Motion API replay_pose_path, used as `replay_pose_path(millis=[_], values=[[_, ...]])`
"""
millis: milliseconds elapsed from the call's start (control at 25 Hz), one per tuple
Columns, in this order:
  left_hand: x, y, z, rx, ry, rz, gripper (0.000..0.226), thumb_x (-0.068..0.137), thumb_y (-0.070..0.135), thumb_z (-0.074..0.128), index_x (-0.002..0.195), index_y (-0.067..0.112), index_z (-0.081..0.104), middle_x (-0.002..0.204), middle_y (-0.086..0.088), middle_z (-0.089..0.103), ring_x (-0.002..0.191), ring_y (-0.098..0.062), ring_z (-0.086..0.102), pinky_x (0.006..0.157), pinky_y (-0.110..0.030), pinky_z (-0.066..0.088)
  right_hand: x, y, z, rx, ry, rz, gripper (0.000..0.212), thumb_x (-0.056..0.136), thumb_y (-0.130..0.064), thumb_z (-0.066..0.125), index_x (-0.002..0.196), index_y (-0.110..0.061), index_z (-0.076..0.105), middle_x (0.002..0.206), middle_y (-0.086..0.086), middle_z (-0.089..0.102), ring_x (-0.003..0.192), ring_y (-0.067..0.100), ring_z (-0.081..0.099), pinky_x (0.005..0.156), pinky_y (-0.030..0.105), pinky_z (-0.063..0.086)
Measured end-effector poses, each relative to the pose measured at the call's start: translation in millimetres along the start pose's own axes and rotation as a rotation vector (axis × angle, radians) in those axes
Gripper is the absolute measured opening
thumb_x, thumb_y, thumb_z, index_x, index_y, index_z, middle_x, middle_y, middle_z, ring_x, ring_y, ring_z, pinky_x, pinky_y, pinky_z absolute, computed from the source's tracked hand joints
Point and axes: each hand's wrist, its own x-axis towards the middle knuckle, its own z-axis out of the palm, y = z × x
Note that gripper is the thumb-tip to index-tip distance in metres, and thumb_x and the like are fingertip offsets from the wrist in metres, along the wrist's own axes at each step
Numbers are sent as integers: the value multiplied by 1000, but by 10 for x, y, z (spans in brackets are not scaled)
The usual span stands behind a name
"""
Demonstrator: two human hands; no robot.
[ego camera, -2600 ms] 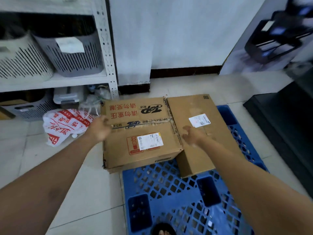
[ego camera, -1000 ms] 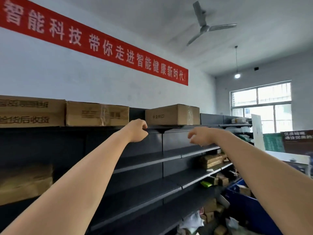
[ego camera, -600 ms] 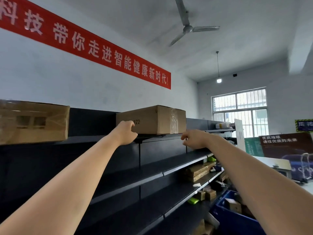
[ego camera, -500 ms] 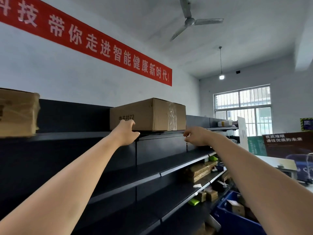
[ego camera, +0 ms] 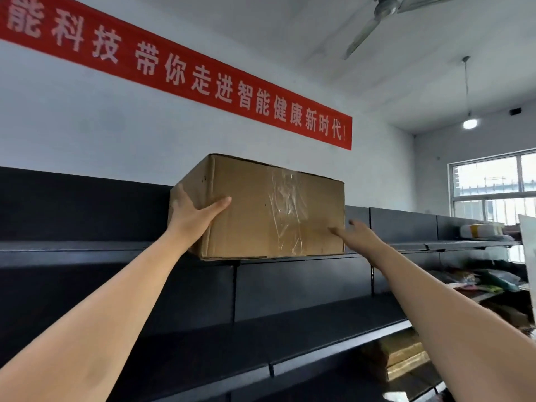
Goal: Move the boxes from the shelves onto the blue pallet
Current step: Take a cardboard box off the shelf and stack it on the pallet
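Note:
A brown cardboard box with clear tape on its front stands on the top black shelf, one corner turned toward me and overhanging the edge. My left hand holds that near left corner, thumb across the front face and fingers along the left side. My right hand reaches to the box's lower right front edge, fingers straight, tips touching the cardboard. The blue pallet is out of view.
Black metal shelving runs along the wall, with a lower shelf below my arms. Flat brown boxes lie low on the right. A white and yellow package sits further along the top shelf. A ceiling fan hangs overhead.
I have come closer to the shelf. My left hand has moved from under the box onto its left corner, and the box has turned. My right hand has reached its right edge.

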Motion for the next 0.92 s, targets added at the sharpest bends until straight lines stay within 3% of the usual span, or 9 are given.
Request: replay_pose_path(millis=[120, 240, 320, 400, 480, 560, 640, 760, 920], values=[[145, -12, 43, -188, -52, -6, 116, 54, 54, 82, 147, 32, 16, 134, -3, 47, 116, -25, 53, 95, -46, 47, 469, -20, 131, 375, 5, 21, 90, 78, -62, 61, 145, -10, 32, 145, 7, 43, 131, 27, 42, 102, 37, 35], [79, -77, -23, -258, -118, -52, 88, 61, 47, 77, 138, 28, 37, 124, -7, 57, 113, -28, 57, 89, -47, 50, 661, -1, 245, 597, 5, 58, 97, 70, -74, 57, 145, -18, 35, 145, 2, 43, 133, 26, 40, 105, 39, 31], [0, -56, -106, -308, -118, -132, 72, 69, 42, 70, 133, 24, 44, 124, -10, 57, 114, -30, 55, 92, -50, 47, 704, 14, 218, 730, -45, 114, 111, 50, -91, 52, 140, -27, 44, 141, -3, 49, 128, 27, 45, 107, 45, 33], [-145, 90, -243, -395, -138, -266, 59, 73, 56, 64, 116, 16, 56, 107, -9, 62, 97, -27, 60, 83, -46, 48, 579, 37, 123, 867, -80, 239, 114, 41, -96, 48, 132, -27, 51, 133, -4, 53, 120, 28, 49, 105, 51, 34], [-303, 235, -392, -429, -173, -440, 89, 63, 80, 53, 109, 4, 58, 95, -11, 64, 89, -31, 62, 79, -50, 48, 315, 97, 23, 909, -120, 405, 103, 53, -91, 47, 130, -23, 48, 128, 2, 50, 120, 33, 45, 105, 57, 29], [-516, 333, -516, -370, -214, -555, 119, 48, 89, 51, 119, -6, 44, 113, -20, 59, 115, -43, 52, 93, -71, 32, -36, 234, -87, 958, -236, 466, 101, 58, -85, 53, 136, -23, 42, 133, 7, 47, 126, 40, 40, 101, 68, 22], [-880, 445, -541, -305, -232, -600, 111, 48, 81, 62, 120, -2, 41, 124, -21, 53, 123, -46, 43, 94, -79, 18, -498, 388, -176, 999, -277, 438, 87, 65, -69, 65, 136, -24, 43, 129, 6, 49, 120, 39, 43, 99, 69, 27], [-1616, 567, -646, -199, -235, -568, 72, 49, 48, 81, 114, 22, 64, 123, -15, 60, 114, -41, 50, 93, -79, 20, -1339, 569, -266, 1027, -267, 386, 55, 74, -47, 68, 122, -26, 50, 120, 8, 50, 110, 36, 46, 95, 72, 27], [-2813, 613, -1077, -242, -244, -573, 44, 61, 28, 76, 105, 22, 69, 111, -12, 68, 109, -36, 57, 93, -75, 30, -2506, 608, -355, 1020, -218, 332, 25, 79, -40, 60, 99, -26, 56, 103, 6, 53, 95, 29, 49, 90, 59, 36]])
